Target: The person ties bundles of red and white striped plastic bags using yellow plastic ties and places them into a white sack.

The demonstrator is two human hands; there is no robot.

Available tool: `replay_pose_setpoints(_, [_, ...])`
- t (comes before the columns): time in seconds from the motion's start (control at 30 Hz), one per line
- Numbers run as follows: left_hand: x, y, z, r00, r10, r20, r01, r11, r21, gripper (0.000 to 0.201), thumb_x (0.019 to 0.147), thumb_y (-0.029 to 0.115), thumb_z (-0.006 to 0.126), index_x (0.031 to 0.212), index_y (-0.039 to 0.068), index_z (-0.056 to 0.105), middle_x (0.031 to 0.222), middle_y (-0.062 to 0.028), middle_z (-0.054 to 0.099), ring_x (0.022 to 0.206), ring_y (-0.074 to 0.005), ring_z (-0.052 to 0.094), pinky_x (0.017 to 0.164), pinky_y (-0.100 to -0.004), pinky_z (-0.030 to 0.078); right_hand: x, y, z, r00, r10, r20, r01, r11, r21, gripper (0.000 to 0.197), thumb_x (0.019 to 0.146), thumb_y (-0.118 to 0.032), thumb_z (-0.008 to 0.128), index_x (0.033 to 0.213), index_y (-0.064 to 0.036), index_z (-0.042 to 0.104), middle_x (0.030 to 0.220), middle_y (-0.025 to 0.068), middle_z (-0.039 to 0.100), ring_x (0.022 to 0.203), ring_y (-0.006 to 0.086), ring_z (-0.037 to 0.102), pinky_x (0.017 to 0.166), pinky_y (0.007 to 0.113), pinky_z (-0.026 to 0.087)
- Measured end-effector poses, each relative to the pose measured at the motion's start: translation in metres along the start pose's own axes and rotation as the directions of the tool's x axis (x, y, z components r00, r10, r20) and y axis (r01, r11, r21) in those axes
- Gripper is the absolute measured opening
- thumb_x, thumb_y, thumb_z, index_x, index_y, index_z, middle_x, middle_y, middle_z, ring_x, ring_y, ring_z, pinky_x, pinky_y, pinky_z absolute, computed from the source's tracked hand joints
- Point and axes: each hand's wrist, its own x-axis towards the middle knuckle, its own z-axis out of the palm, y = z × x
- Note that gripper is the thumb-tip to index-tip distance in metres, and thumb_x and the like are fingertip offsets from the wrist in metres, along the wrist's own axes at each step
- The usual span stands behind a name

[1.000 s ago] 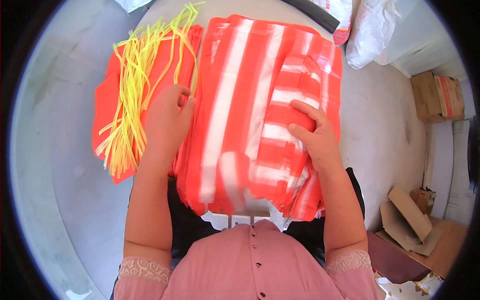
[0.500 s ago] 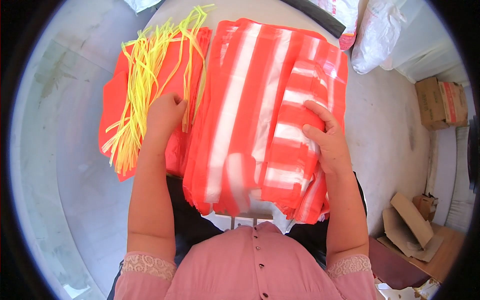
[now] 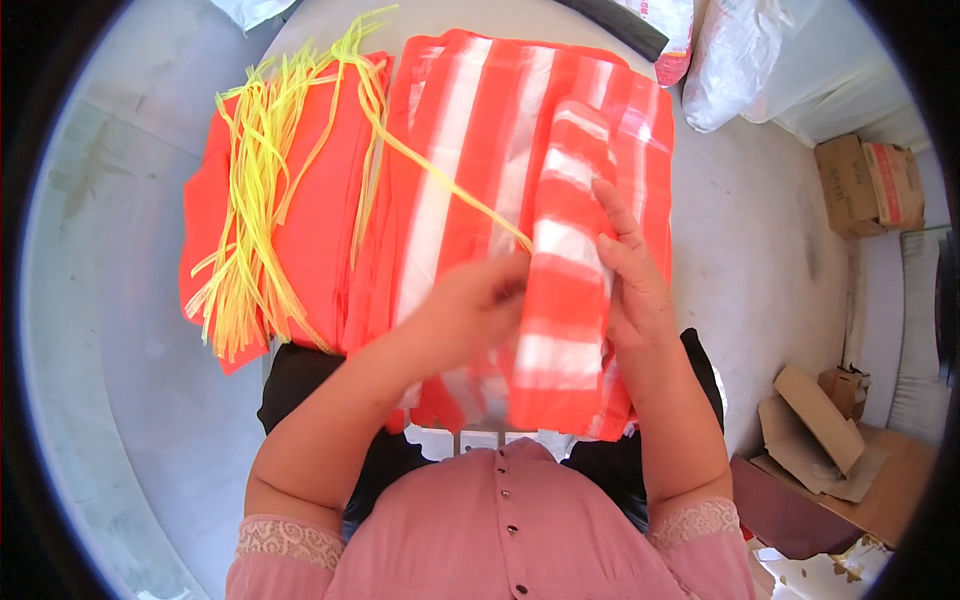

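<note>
A folded bundle of red-and-white striped plastic (image 3: 565,325) lies on a wide stack of the same striped plastic (image 3: 440,215). My right hand (image 3: 638,275) grips the bundle's right side, thumb and fingers bent over its edge. Against its left side is my left hand (image 3: 470,305), slightly blurred, with closed fingers pinching the end of a yellow plastic strip (image 3: 455,188). That strip runs taut across the stack from a heap of yellow strips (image 3: 255,210). The heap rests on plain red sheets (image 3: 315,235) at the left. The left fingertips are partly hidden beside the bundle.
The stacks lie on a pale round-edged table (image 3: 350,14) over my lap. A dark bar (image 3: 615,25) and white sacks (image 3: 735,60) are at the far right. Cardboard boxes (image 3: 850,185) stand at the right, with an opened carton (image 3: 810,450) nearer me.
My left hand has moved right from the yellow heap to the striped bundle, drawing one strip across. The right hand keeps its hold on the bundle, now lifted and turned more upright.
</note>
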Motion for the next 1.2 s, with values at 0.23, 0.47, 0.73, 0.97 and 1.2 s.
replay_pose_setpoints(0.23, [-0.007,0.021,0.007,0.951,-0.273,0.145,0.233,0.941,0.247,0.033,0.104,0.024,0.062,0.126,0.000,0.067,0.101,-0.0073,0.074,0.098,-0.0158,0.071,0.082,-0.0346,0.056,-0.011,-0.002,0.000,0.995,0.057,0.079,-0.055,0.998,-0.031,0.074,0.087,-0.004,0.077,0.154,-0.0099,0.047,0.150,0.0096,0.054,0.130,0.0210,0.060,0.110,0.039,0.051])
replay_pose_setpoints(0.47, [0.003,0.004,0.012,0.966,-0.256,-0.031,0.211,0.854,-0.475,0.062,0.106,0.031,0.058,0.155,0.004,0.032,0.145,-0.0154,0.051,0.120,-0.0203,0.060,0.093,-0.0312,0.055,-0.016,-0.012,-0.007,0.997,-0.082,0.004,0.074,0.873,-0.482,0.070,0.090,-0.004,0.075,0.154,-0.0085,0.046,0.145,0.0070,0.055,0.131,0.0194,0.058,0.112,0.037,0.047])
replay_pose_setpoints(0.73, [0.014,0.012,0.017,0.965,-0.262,-0.027,0.253,0.950,-0.183,0.086,0.092,0.001,0.072,0.162,0.010,0.022,0.147,-0.0175,0.051,0.125,-0.0217,0.060,0.101,-0.0357,0.054,-0.030,-0.046,-0.029,0.997,-0.074,0.038,0.072,0.546,-0.835,0.060,0.094,-0.015,0.074,0.149,-0.0056,0.051,0.137,0.0052,0.060,0.122,0.0183,0.060,0.104,0.034,0.048])
replay_pose_setpoints(0.97, [0.016,0.009,0.015,0.923,-0.375,-0.085,0.364,0.924,-0.119,0.086,0.088,0.009,0.074,0.161,0.001,0.028,0.148,-0.0196,0.054,0.129,-0.0241,0.059,0.106,-0.0347,0.050,-0.047,-0.080,-0.034,0.987,-0.112,0.111,0.078,-0.268,-0.960,0.024,0.095,-0.015,0.071,0.114,-0.0010,0.071,0.107,0.0129,0.063,0.088,0.0207,0.062,0.080,0.032,0.052])
replay_pose_setpoints(1.2, [0.017,0.016,0.020,0.915,-0.391,-0.098,0.380,0.918,-0.116,0.086,0.091,0.000,0.071,0.162,-0.001,0.024,0.145,-0.0190,0.054,0.123,-0.0229,0.062,0.101,-0.0349,0.054,-0.053,-0.090,-0.044,0.973,-0.027,0.229,0.222,0.378,-0.899,0.016,0.097,-0.012,0.068,0.098,0.0021,0.075,0.104,0.0112,0.069,0.095,0.0222,0.064,0.083,0.035,0.050])
